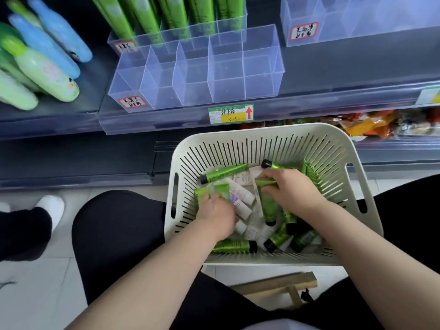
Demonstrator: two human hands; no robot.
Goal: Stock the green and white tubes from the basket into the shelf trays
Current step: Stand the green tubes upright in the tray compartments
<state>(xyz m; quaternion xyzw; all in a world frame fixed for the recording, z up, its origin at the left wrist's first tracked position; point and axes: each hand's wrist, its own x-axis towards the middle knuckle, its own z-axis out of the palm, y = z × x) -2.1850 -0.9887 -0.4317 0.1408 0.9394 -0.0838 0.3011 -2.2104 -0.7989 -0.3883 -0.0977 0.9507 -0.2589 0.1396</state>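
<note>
Head view: a white slotted basket [262,136] sits between the person's dark-clad knees, near the shelf [357,67] and right of centre. Inside it, green tubes [232,246] with black caps and white tubes [240,191] lie mixed together and crossing one another.

The right hand [291,189] is in the far part of the basket. Its fingers and thumb pinch the flat end of one held tube [267,206], a green one whose cap points toward the near side. The left hand [217,215] is by the basket's left wall, with its fingers bent down onto the near ends of two more green tubes. Blur hides the fingertips, so I cannot tell whether they grasp or only touch.

A clear tray [262,67] split into compartments stands at the shelf's near edge, far beyond the basket. Just behind it a second tray [228,32] holds tall tubes [142,20], also green, standing upright. A third tray [357,20] stands to the right. A price tag [231,114] with a red arrow is on the shelf lip below the clear tray. Blue and green bottles [45,65] stand on the shelf's left. A wooden stool [281,285] shows just under the basket's near side, and a white shoe [51,208] is on the floor at left.
</note>
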